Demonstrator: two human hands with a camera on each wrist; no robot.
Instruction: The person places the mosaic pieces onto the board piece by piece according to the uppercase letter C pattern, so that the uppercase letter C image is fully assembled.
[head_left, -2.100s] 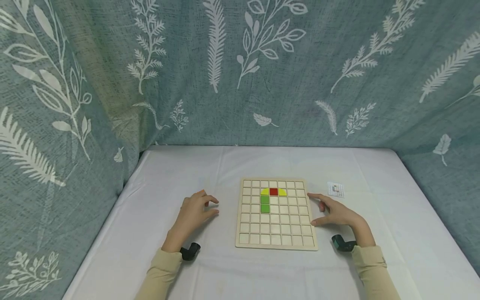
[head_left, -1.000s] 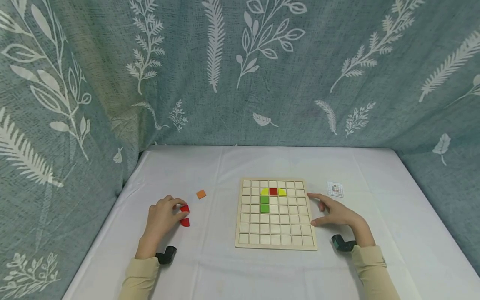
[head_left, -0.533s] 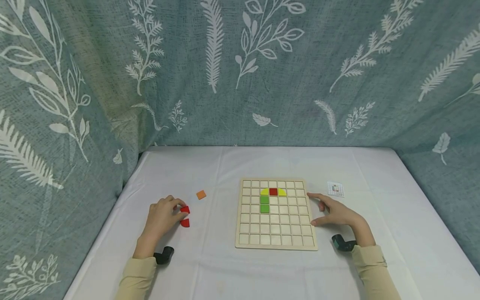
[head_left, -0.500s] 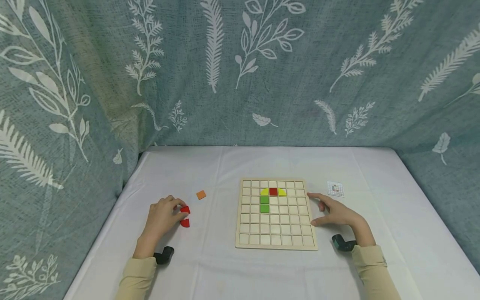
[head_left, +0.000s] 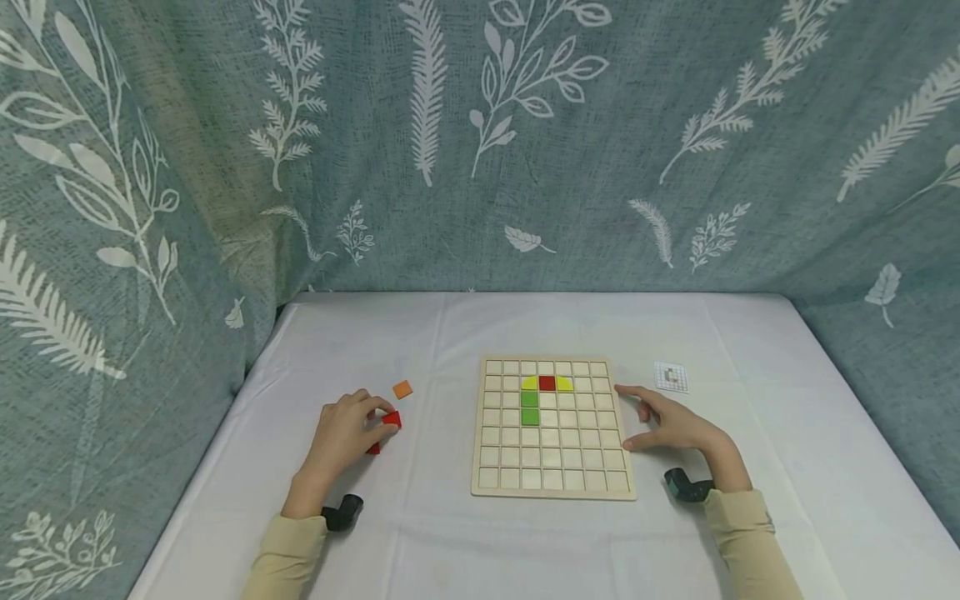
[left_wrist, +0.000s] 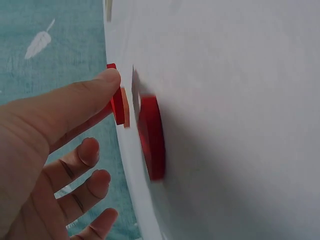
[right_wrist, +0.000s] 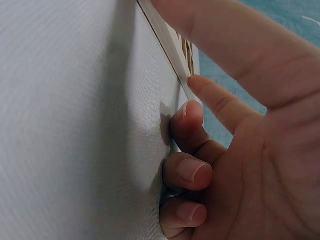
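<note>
My left hand pinches a red square tile just above the white tablecloth, left of the wooden grid board. In the left wrist view the thumb of the left hand presses that red tile. A red quarter-round tile lies flat beside it, and in the head view this quarter-round tile is half hidden by my fingers. My right hand rests against the board's right edge with thumb and forefinger straight. The board holds a red tile between two yellow ones, and two green tiles.
An orange square tile lies on the cloth beyond my left hand. A small pattern card sits right of the board. Leaf-print fabric walls close in the table at the back and on both sides.
My left hand first moved left off the orange and red tiles, then took hold of the red square tile and carried it a little to the right. The right hand has stayed put.
</note>
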